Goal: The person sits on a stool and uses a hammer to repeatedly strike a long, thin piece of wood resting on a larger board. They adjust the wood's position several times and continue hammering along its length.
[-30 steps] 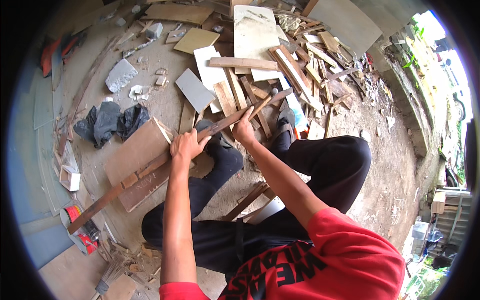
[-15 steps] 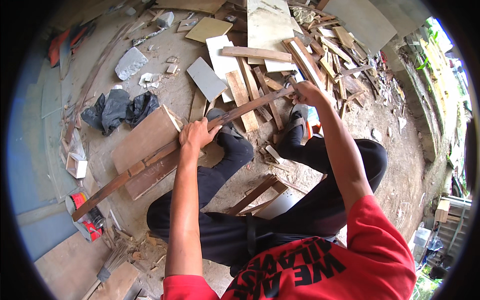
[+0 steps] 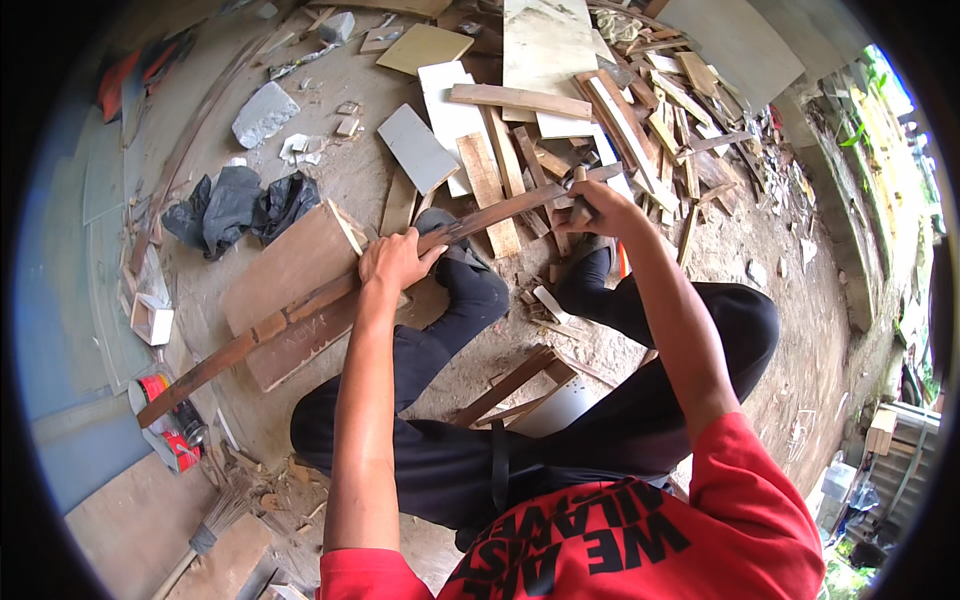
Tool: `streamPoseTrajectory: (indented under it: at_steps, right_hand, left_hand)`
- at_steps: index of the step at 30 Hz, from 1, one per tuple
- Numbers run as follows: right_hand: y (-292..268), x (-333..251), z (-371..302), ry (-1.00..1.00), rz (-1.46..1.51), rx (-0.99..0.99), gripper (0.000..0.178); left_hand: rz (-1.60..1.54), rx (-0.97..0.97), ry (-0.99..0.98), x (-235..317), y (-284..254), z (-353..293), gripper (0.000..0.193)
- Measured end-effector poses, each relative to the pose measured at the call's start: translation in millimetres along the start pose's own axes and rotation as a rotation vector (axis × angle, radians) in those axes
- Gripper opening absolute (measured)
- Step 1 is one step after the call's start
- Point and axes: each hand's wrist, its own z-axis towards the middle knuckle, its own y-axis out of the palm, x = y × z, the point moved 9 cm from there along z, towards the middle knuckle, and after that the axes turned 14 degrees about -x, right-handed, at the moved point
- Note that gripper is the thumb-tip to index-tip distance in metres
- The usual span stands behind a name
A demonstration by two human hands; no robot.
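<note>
Bare, gritty floor (image 3: 785, 345) in here, wood scraps (image 3: 483, 185) heaped up past the feet, black bag (image 3: 235, 210) off to the left next to a box (image 3: 285, 255). Anyway, watching this person with a long dark strip (image 3: 490, 215) of wood. It runs slantwise in front of them, low left end over by a red can (image 3: 180, 450), passing above the box and left foot, top end out near the scraps. Can't tell if it's actually resting on the box.

Left hand (image 3: 395, 262) is wrapped round the strip about mid-length. Right hand (image 3: 600, 208) is closed on what looks like a hammer (image 3: 579, 180), right beside the upper end; can't see whether those fingers touch the wood too.

My take: stiff, not too heavy, but long enough to swing if you grab one end. Looks rough and dry, so grippy rather than slick, splinters likely. I'd hold mid-length, avoiding that notched, cracked-looking bit over the box.
</note>
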Motion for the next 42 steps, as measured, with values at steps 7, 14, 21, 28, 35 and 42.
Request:
streamPoseTrajectory:
  at_steps: [7, 14, 21, 28, 35, 42]
  right_hand:
    - [-58, 39, 35, 0.274, -0.388, -0.186, 0.038]
    - [-45, 12, 31, 0.307, -1.143, -0.486, 0.055]
    - [61, -10, 30, -0.147, -1.15, -0.561, 0.068]
    - [69, -13, 47, -0.402, -1.122, -0.43, 0.076]
    - [83, -1, 68, -0.185, -1.142, -0.373, 0.11]
    - [100, 19, 83, -0.232, -1.224, -0.286, 0.111]
  left_hand:
    - [-0.002, -0.006, -0.002, -1, -2, -3, 0.068]
    - [-0.009, 0.002, -0.004, -1, -3, -3, 0.068]
    - [-0.014, -0.012, -0.009, 3, -3, 0, 0.065]
    - [0.035, -0.012, -0.014, 1, -3, -2, 0.063]
    - [0.011, -0.119, -0.043, 3, -2, 0, 0.053]
    - [0.066, -0.012, -0.005, 4, -5, 2, 0.055]
